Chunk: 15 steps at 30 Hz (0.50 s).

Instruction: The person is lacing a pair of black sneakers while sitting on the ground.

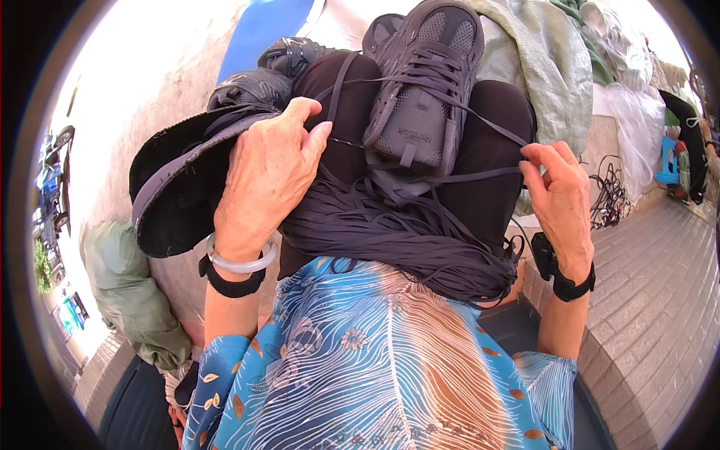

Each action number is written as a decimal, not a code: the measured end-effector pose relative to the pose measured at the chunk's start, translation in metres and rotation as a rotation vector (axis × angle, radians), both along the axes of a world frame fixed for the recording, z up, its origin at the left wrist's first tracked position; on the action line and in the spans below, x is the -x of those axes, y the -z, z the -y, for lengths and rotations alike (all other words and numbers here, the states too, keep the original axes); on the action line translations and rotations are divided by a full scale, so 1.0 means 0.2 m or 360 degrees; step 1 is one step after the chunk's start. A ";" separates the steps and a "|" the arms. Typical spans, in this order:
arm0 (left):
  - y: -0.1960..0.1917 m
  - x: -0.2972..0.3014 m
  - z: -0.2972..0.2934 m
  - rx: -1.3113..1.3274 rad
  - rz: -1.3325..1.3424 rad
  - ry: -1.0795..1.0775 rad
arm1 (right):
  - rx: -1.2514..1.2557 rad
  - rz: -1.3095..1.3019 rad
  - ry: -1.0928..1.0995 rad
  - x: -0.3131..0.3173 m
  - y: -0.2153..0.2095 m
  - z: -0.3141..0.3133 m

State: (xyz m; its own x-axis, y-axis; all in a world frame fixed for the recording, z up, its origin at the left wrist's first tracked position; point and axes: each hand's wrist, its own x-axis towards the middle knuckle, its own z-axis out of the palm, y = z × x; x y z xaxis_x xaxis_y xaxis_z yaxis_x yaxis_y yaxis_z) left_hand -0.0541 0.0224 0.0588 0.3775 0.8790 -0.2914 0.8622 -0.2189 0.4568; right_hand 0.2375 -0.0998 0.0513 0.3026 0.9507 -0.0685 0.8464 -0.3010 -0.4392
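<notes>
A dark grey sneaker [420, 90] with mesh panels rests on my lap between my knees, toe pointing away and laces partly threaded. My right hand [555, 187] is closed, pinching a dark flat shoelace [491, 127] that stretches right from the sneaker. My left hand [274, 169] is over a curved black piece [176, 180] with a rough edge; its thumb and forefinger are apart near another stretch of lace, and its other fingers are hidden. A thick bundle of loose dark shoelaces [397, 236] lies across my lap, below the sneaker.
More dark shoes [251, 88] sit beyond my left knee. Pale green woven sacking [551, 67] is at the upper right, near clear plastic [634, 127] and tangled dark cords [609, 196]. A stuffed green sack [124, 277] stands left. Brick-like paving [652, 277] lies to the right.
</notes>
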 end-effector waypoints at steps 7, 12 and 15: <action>0.19 -0.09 -0.08 -0.0536 0.0030 0.0191 | -0.0023 -0.0078 -0.0702 0.16 0.05 -0.01; 0.18 -0.06 -0.09 -0.0437 0.0400 0.0064 | -0.0094 -0.0106 -0.0594 0.13 0.08 0.01; 0.09 -0.03 -0.05 -0.0361 0.0811 0.0058 | -0.0204 -0.0067 -0.0449 0.08 0.07 0.03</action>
